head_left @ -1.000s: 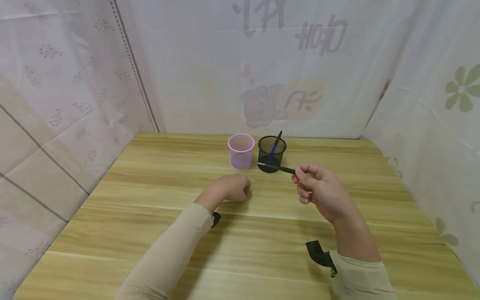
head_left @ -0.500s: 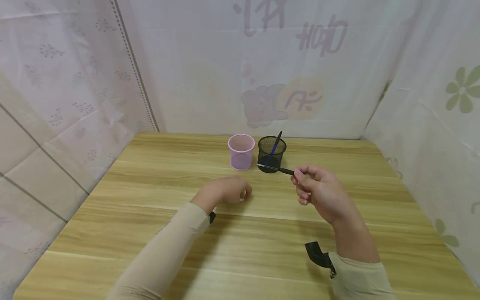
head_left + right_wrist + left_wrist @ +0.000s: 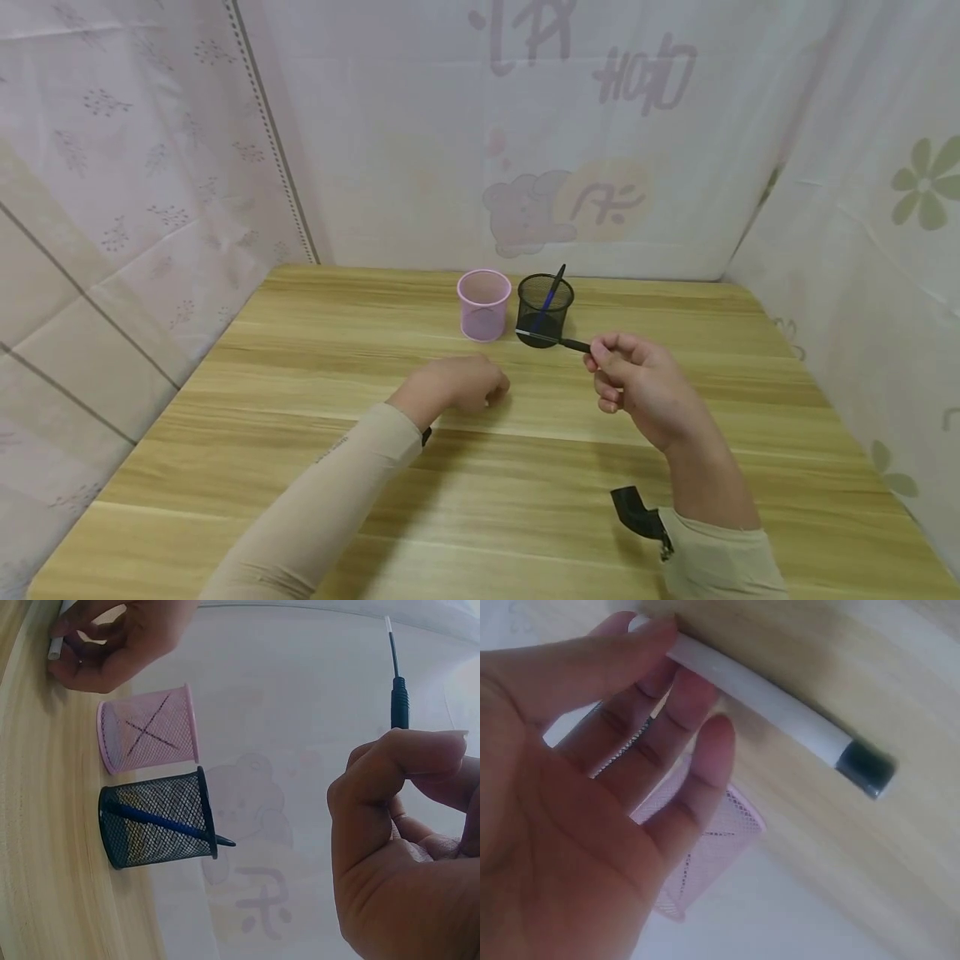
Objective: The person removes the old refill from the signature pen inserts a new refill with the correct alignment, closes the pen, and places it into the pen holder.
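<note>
My left hand [image 3: 461,386] is low over the table, in front of the pink mesh cup [image 3: 483,321]. Its thumb and fingertips pinch one end of a white marker [image 3: 761,697] with a black end, which the hand hides in the head view. My right hand [image 3: 648,379] is raised off the table and pinches a small screwdriver [image 3: 400,701] by its dark ribbed handle. The screwdriver's thin shaft points left, overlapping the black mesh cup [image 3: 545,292] in the head view. A blue pen with a dark tip [image 3: 161,820] leans inside that black cup.
Both cups stand side by side near the back of the wooden table [image 3: 360,317]. A printed curtain [image 3: 390,167] hangs behind and along both sides. A black curved mount [image 3: 637,512] sticks out from my right sleeve.
My left hand has shifted a little and its fingers have moved; the white marker's end that showed by its wrist is now hidden. My right hand and the screwdriver stay nearly still.
</note>
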### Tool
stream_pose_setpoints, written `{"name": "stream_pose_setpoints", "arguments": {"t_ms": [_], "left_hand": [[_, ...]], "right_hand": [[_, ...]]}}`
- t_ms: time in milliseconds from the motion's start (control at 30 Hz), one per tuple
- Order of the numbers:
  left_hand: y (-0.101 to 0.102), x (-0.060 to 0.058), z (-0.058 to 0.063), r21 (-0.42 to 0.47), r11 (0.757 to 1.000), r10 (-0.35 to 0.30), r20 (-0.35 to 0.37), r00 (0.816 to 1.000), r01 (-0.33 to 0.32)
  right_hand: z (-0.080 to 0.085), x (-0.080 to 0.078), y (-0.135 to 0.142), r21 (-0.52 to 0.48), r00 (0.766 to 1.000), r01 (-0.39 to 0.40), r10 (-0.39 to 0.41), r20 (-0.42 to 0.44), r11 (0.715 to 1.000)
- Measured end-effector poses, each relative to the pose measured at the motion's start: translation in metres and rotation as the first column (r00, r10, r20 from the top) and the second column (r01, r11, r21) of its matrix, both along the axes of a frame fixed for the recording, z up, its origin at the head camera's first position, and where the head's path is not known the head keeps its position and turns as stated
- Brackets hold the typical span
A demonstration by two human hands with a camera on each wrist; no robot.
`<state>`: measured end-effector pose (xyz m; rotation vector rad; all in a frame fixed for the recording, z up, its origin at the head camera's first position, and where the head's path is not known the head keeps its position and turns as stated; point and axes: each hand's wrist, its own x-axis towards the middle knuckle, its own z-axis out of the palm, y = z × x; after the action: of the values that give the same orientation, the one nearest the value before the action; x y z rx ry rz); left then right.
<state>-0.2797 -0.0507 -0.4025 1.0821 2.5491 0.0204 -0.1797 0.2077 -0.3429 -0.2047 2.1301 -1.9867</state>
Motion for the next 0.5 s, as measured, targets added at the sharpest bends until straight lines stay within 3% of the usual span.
{"name": "stream_pose_setpoints", "arguments": {"t_ms": [167,300,500], "left_hand": [[0.000,0.000,0.003,0.009,1.000,0.026,0.012,1.000,-0.026],[-0.001,-0.002,0.014,0.046,0.997,0.055,0.021,0.998,-0.056],[-0.003,-0.013,0.037,0.125,0.991,0.061,-0.082,0.995,-0.050]], "right_hand": [[-0.001,-0.001,0.000,0.000,1.000,0.003,-0.003,0.001,1.000],[0.000,-0.001,-0.001,0.003,1.000,0.004,-0.004,0.000,1.000],[0.000,-0.001,-0.001,-0.005,1.000,0.003,-0.003,0.003,1.000]]}}
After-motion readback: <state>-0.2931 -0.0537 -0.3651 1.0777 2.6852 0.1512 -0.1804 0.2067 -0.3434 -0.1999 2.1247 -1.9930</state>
